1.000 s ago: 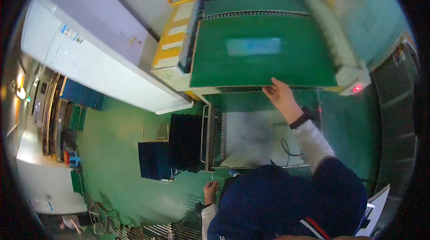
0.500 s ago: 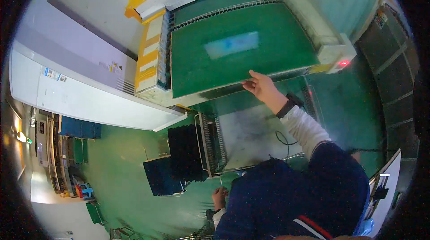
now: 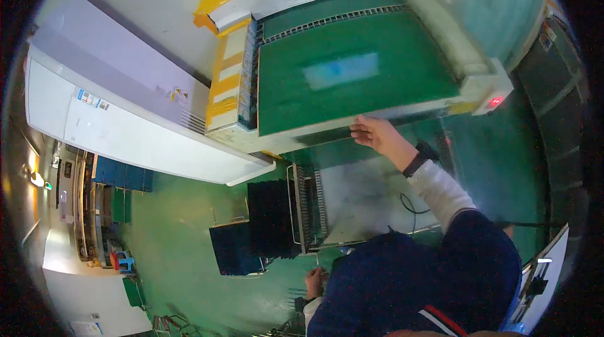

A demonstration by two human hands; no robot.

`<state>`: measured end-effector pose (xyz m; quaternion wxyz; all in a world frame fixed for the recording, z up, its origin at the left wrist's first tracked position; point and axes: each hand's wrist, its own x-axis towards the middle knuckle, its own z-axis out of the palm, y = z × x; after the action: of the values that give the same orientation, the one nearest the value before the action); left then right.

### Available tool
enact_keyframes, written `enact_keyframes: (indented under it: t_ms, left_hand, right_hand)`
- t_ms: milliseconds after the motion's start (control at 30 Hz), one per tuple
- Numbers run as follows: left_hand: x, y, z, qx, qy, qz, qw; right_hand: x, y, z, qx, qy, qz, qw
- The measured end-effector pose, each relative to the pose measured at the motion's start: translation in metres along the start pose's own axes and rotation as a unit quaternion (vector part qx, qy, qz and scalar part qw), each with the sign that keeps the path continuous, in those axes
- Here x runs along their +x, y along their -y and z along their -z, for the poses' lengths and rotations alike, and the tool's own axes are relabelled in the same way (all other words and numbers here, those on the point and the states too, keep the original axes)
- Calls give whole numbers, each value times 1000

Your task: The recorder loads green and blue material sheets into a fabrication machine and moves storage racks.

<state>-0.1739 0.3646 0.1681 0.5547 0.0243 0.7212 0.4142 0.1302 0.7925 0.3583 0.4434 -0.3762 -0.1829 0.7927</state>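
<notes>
Curled right hand (image 3: pixel 375 134), pinch unclear, is at the near edge of green panel (image 3: pixel 355 73), probably stiff; hold by edges.

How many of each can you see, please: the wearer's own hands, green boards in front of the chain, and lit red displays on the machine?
Own hands: 2 (left hand, right hand)
Green board before the chain: 1
Red display: 1
Total: 4
</notes>
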Motion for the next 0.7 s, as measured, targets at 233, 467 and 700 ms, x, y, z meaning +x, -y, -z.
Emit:
enact_keyframes:
  t_ms: [233, 467, 700]
  left_hand:
    - [-19, -22, -14, 56, 4, -16, 998]
    - [4, 4, 0, 58, 27, -3, 998]
    - [-21, -15, -12, 140, 41, -126, 981]
  right_hand:
    - [-1, -10, -5, -290, -25, 158, 943]
    - [6, -3, -2, -628, -57, 445, 636]
    - [13, 4, 12, -835, -10, 164, 524]
